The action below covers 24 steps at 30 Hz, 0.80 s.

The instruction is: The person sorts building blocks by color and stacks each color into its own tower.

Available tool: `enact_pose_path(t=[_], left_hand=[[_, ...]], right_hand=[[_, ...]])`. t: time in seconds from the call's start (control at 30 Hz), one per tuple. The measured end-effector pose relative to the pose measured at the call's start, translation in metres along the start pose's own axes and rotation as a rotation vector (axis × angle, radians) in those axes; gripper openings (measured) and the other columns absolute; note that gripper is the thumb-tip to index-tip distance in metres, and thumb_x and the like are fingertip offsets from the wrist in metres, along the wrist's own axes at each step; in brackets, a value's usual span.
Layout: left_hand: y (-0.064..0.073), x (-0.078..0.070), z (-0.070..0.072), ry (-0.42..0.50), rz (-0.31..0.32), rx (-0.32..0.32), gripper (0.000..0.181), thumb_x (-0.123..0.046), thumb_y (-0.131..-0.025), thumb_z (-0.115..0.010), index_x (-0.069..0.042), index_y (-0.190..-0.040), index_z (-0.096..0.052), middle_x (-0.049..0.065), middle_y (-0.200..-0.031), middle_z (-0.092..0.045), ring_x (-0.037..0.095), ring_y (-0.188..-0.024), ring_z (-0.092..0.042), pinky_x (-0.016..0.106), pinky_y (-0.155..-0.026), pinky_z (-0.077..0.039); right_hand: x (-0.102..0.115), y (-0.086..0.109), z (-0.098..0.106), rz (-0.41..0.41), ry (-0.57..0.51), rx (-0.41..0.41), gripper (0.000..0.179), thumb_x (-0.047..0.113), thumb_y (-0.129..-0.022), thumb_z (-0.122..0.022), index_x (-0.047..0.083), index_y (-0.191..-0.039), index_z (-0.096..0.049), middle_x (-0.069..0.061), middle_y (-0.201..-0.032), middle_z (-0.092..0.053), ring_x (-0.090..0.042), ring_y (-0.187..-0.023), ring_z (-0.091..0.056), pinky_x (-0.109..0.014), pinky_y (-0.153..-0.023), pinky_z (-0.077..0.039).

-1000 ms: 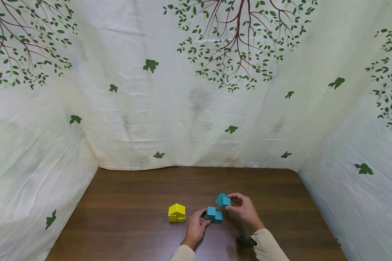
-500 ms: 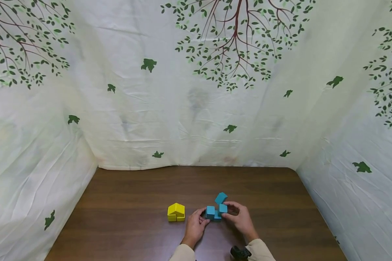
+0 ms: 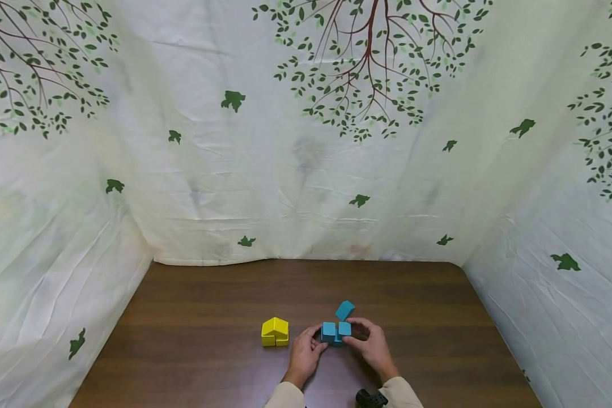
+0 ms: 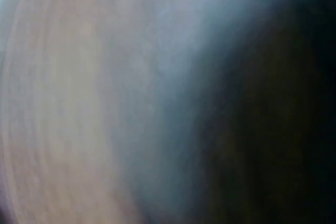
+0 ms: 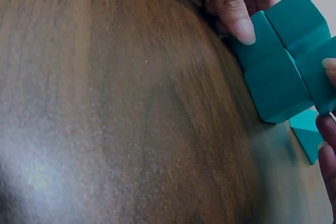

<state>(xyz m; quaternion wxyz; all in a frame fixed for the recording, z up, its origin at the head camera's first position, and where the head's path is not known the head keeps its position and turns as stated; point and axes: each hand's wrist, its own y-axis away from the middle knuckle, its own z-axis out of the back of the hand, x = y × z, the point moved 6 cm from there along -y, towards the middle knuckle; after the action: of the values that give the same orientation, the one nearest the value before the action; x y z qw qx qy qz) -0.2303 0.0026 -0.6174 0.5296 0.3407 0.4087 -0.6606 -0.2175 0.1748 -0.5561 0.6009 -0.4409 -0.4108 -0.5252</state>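
Observation:
Small blue blocks stand together on the wooden table in the head view. My left hand [image 3: 305, 356] holds the left side of the group, its thumb [image 5: 242, 27] pressed on a lower block [image 5: 260, 43] in the right wrist view. An upper blue cube [image 3: 328, 330] sits on the left. Beside it, my right hand [image 3: 373, 348] pinches another blue cube [image 3: 344, 328] between thumb and fingers, over the lower right block [image 5: 275, 90]. Just behind lies a turned blue roof-shaped block [image 3: 345, 309], partly visible in the right wrist view too. The left wrist view is only blur.
A small yellow block house [image 3: 275, 331] with a peaked top stands left of my left hand. White cloth with printed trees and birds [image 3: 306, 170] borders the brown table [image 3: 209, 306] at the back and both sides. A dark strap [image 3: 371, 398] is on my right wrist.
My right hand has moved left and down with the blue cube, from near the roof-shaped block to above the lower right block. My left hand has stayed in place.

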Motion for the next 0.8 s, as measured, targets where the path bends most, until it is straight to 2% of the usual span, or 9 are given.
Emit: enact_pose_path(t=[0.17, 0.23, 0.4, 0.5, 0.63, 0.8], left_hand=[[0.0, -0.001, 0.0, 0.0, 0.023, 0.01, 0.039, 0.003, -0.078, -0.075, 0.003, -0.116, -0.064, 0.001, -0.086, -0.059, 0.001, -0.063, -0.048, 0.019, -0.058, -0.046], [0.0, -0.002, 0.0, -0.003, 0.024, 0.011, 0.039, 0.003, -0.078, -0.075, 0.003, -0.116, -0.064, 0.001, -0.085, -0.058, 0.001, -0.063, -0.047, 0.019, -0.058, -0.046], [0.0, -0.003, 0.0, -0.011, 0.025, 0.007, 0.038, 0.003, -0.079, -0.076, 0.002, -0.115, -0.065, -0.001, -0.083, -0.057, 0.001, -0.063, -0.047, 0.019, -0.058, -0.045], [0.0, -0.003, 0.001, -0.012, 0.025, 0.004, 0.038, 0.002, -0.079, -0.075, 0.002, -0.115, -0.065, -0.001, -0.084, -0.057, 0.001, -0.064, -0.047, 0.019, -0.058, -0.045], [-0.001, -0.004, 0.001, -0.002, 0.003, -0.006, 0.038, 0.002, -0.078, -0.076, 0.002, -0.115, -0.065, 0.001, -0.084, -0.059, 0.002, -0.063, -0.048, 0.019, -0.058, -0.046], [-0.001, -0.005, 0.001, 0.004, -0.013, -0.009, 0.038, 0.002, -0.078, -0.076, 0.003, -0.114, -0.065, 0.002, -0.085, -0.06, 0.003, -0.063, -0.048, 0.02, -0.058, -0.045]], right_hand=[[-0.003, -0.002, -0.002, 0.023, 0.0, 0.003, 0.036, -0.004, -0.078, -0.076, -0.009, -0.112, -0.063, -0.021, -0.104, -0.067, -0.035, -0.095, -0.065, -0.052, -0.083, -0.05], [-0.011, -0.005, -0.002, 0.023, 0.0, 0.004, 0.037, -0.004, -0.077, -0.076, -0.008, -0.112, -0.063, -0.021, -0.105, -0.067, -0.035, -0.095, -0.065, -0.051, -0.083, -0.051], [-0.034, -0.012, -0.004, -0.001, 0.01, 0.003, 0.038, 0.0, -0.077, -0.078, -0.004, -0.113, -0.065, -0.018, -0.107, -0.067, -0.03, -0.096, -0.065, -0.044, -0.083, -0.052], [-0.038, -0.014, -0.004, 0.002, 0.015, 0.008, 0.039, 0.004, -0.077, -0.079, -0.002, -0.112, -0.065, -0.017, -0.107, -0.067, -0.026, -0.095, -0.066, -0.038, -0.082, -0.053], [-0.037, -0.014, -0.004, 0.011, 0.01, 0.015, 0.039, 0.005, -0.076, -0.08, -0.001, -0.112, -0.066, -0.016, -0.105, -0.067, -0.023, -0.093, -0.066, -0.034, -0.08, -0.053], [-0.007, -0.007, -0.003, 0.011, 0.001, 0.024, 0.037, -0.003, -0.077, -0.077, -0.008, -0.112, -0.063, -0.022, -0.103, -0.066, -0.034, -0.094, -0.065, -0.046, -0.082, -0.052]])
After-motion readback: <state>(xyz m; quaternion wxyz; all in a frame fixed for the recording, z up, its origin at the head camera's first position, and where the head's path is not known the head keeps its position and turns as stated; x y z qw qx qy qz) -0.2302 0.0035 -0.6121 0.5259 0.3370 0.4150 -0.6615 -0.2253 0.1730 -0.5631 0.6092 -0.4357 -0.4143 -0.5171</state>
